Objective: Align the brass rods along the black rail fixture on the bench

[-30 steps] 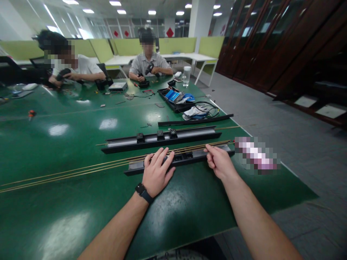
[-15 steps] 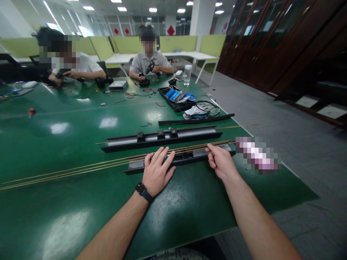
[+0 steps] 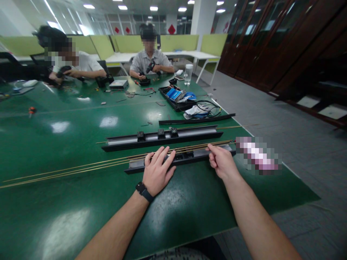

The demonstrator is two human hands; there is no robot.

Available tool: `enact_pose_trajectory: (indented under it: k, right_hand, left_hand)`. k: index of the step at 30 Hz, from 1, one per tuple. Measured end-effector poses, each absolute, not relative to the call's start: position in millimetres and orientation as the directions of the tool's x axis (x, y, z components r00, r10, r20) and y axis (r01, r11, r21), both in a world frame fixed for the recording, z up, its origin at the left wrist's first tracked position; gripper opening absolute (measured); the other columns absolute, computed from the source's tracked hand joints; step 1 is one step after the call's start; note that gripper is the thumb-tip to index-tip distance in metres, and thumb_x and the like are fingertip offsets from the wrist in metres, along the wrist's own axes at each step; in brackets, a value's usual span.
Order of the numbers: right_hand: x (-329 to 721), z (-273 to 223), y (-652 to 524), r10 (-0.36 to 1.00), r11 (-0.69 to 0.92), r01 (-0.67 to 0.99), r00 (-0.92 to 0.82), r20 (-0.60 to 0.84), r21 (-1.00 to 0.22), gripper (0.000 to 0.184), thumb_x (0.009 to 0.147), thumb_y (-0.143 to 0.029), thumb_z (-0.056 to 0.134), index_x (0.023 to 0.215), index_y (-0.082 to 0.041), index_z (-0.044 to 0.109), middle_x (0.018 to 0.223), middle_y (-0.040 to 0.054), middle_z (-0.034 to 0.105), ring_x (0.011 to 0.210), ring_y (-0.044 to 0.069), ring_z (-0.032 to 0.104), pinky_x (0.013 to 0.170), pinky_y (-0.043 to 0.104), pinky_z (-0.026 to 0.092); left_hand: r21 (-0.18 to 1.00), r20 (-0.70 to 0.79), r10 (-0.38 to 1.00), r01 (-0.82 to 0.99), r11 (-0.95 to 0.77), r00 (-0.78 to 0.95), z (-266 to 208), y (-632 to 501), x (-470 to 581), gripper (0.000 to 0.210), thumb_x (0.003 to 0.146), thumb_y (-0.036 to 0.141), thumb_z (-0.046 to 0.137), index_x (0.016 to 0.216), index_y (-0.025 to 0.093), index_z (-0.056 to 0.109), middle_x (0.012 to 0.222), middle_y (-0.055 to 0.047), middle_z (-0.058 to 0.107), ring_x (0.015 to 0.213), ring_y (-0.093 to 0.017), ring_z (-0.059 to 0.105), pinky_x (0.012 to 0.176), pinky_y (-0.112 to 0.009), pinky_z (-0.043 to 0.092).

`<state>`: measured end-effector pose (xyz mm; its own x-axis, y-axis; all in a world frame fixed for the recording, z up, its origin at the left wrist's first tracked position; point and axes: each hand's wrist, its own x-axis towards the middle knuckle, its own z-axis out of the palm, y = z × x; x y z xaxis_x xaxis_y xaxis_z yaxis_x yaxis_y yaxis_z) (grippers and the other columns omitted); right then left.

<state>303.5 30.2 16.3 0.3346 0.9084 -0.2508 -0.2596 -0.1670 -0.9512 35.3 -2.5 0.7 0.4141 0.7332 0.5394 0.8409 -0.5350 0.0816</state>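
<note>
My left hand (image 3: pixel 158 168), fingers spread, lies flat over a black rail (image 3: pixel 135 165) with a silvery channel and small black blocks inside. Several thin brass-coloured rods (image 3: pixel 81 167) run along the top of that rail and pass under these fingers, extending far left over the table. Near the rail's right end my right hand (image 3: pixel 221 160) is curled, its thumb and index finger pinching at a rod. Exactly how many rods the pinch takes in cannot be made out. A second black rail (image 3: pixel 162 138) with black blocks lies parallel just behind.
A pixelated pinkish object (image 3: pixel 256 153) lies right of the rail on the green table (image 3: pixel 67 206). Behind are a black strip (image 3: pixel 197 118), gloves (image 3: pixel 197 111) and a black tray (image 3: pixel 176 104). Two co-workers sit opposite, one holding a power drill (image 3: pixel 150 66). A water cup (image 3: pixel 188 74) stands far right.
The view has shifted very slightly. Both hands, the rods and the rails keep their places.
</note>
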Motion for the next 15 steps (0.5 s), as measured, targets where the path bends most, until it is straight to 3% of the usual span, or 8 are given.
enact_pose_trajectory:
  k: [15]
  right_hand:
    - [304.1,16.2,28.6,0.923,-0.182,-0.218,0.299,-0.243,-0.959,0.034,0.074,-0.044,0.080,0.080,-0.013,0.066,0.045,-0.0025,0.053,0.028,0.005,0.034,0.029,0.016,0.017]
  left_hand:
    - [0.082,0.541,0.731,0.839,-0.538,0.416,0.5,-2.4,35.0,0.052,0.096,0.040,0.057,0.147,0.029,0.050,0.153,-0.009,0.050,0.143,-0.030,0.045,0.113,-0.050,0.028]
